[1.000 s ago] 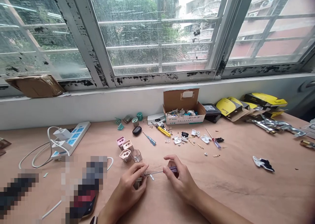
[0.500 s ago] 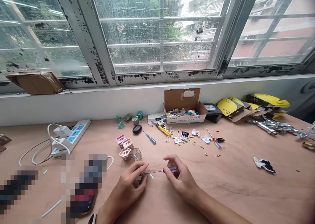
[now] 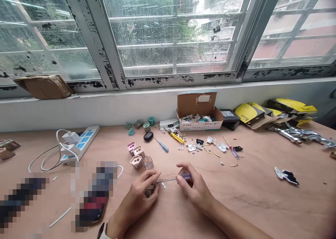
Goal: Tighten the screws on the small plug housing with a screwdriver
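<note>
My right hand (image 3: 193, 184) is closed around the purple handle of a screwdriver (image 3: 168, 180), its thin shaft pointing left. The tip reaches the fingertips of my left hand (image 3: 144, 190). Those fingers are closed around a small greyish part (image 3: 149, 191), mostly hidden by the hand, so its kind cannot be made out. Just right of the left fingertips a small flat white piece (image 3: 163, 185) lies on the table. Beyond the left hand stand several small two-holed pencil sharpeners (image 3: 136, 161) in pink and beige, with a clear hexagonal case (image 3: 148, 162) beside them.
Behind lie a blue screwdriver (image 3: 161, 145), a yellow-handled tool (image 3: 175, 137), white and gold small parts (image 3: 191, 147) and an open carton (image 3: 201, 125) of parts. A power strip (image 3: 84, 142) with cables and a phone (image 3: 98, 211) are left; yellow-black boxes (image 3: 249, 114) stand right.
The whole view has shifted slightly, so things sit a little farther right. Both hands keep the same hold, with the screwdriver still meeting the part at my left fingertips.
</note>
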Tool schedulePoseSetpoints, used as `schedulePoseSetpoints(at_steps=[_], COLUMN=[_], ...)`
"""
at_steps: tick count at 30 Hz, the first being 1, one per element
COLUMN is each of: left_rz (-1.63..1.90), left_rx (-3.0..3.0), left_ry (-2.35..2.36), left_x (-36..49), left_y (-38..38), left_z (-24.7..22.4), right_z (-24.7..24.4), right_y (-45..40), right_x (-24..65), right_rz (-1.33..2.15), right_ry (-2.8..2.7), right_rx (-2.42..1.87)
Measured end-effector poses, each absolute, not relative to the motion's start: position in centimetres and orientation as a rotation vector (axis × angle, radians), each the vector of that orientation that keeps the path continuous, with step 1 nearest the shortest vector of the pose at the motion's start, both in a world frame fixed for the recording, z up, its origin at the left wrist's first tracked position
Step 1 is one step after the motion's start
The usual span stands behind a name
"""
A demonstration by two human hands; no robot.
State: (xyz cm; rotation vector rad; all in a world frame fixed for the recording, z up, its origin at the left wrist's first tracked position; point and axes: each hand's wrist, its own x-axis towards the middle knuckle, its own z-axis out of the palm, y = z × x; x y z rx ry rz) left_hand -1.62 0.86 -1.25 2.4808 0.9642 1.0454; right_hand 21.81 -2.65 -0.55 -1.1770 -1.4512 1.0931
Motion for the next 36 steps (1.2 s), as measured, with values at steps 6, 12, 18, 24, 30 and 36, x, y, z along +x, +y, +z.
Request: schedulePoseSetpoints(at_steps=[6,12,18,24,30,36], left_rz=[1.016,1.005,1.027,0.987,0.959,0.929], left_rx=[2.481,2.474,2.476,2.45,2.465,2.469], left_ry=[0.974,0.98,0.958,0.987,0.982,1.003], left_x=[-1.7,-1.7,-1.5,-1.6,-1.6,-1.6], left_y=[0.9,0.8,0.9,0.7,0.7,0.6], left_z=[-1.3,-1.3,-1.1,-0.9,-0.3,0.0], right_z=[-0.6,-0.8,-0.5,-0.7,-0.4,-0.4], right_y=[-2.7,-2.7,-2.6,-2.6,-2.7,-2.7], right_x=[21.8,21.9,21.9,21.9,22.0,22.1], right_rz=[1.029,1.032,1.05,1.101,1.099,1.059], right_ry=[-1.46,-1.469,-1.438,-1.451,-1.422,-1.448], right_rx=[-1.191,-1.257,-1.192,-1.23,-1.186,-1.21])
